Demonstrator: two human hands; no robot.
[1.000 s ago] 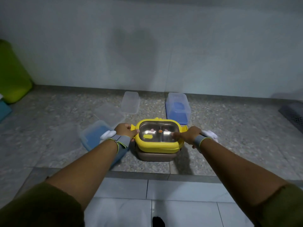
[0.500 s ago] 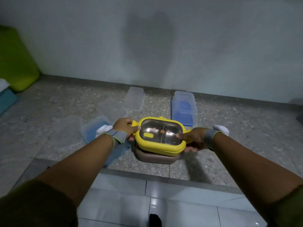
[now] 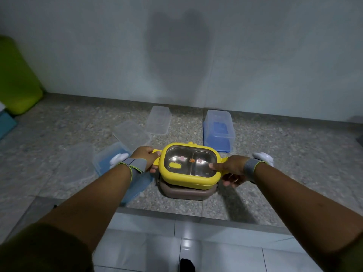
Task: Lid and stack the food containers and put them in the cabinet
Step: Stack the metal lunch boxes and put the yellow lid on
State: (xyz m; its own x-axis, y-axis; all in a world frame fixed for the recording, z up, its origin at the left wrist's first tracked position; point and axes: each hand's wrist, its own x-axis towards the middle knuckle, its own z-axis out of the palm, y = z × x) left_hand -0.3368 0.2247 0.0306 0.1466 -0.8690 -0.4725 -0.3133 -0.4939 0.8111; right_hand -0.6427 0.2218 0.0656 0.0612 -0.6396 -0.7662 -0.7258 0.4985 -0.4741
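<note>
A yellow lunch box with a steel-look top sits stacked on a brown lunch box on the speckled counter. My left hand grips the yellow box's left latch tab. My right hand holds its right side, thumb on the lid and fingers curled under the edge. A blue container with a clear lid stands behind on the right. Another blue-tinted container lies left, partly hidden by my left forearm. Two clear pieces, a tub and a lid, lie behind.
A grey wall closes the back of the counter. A green object leans at the far left beside a teal one. The counter's front edge drops to white floor tiles below.
The view has shifted down and closer. My right hand slid from the lid's rim to the box's right side with fingers under it. The stack looks slightly raised and tilted.
</note>
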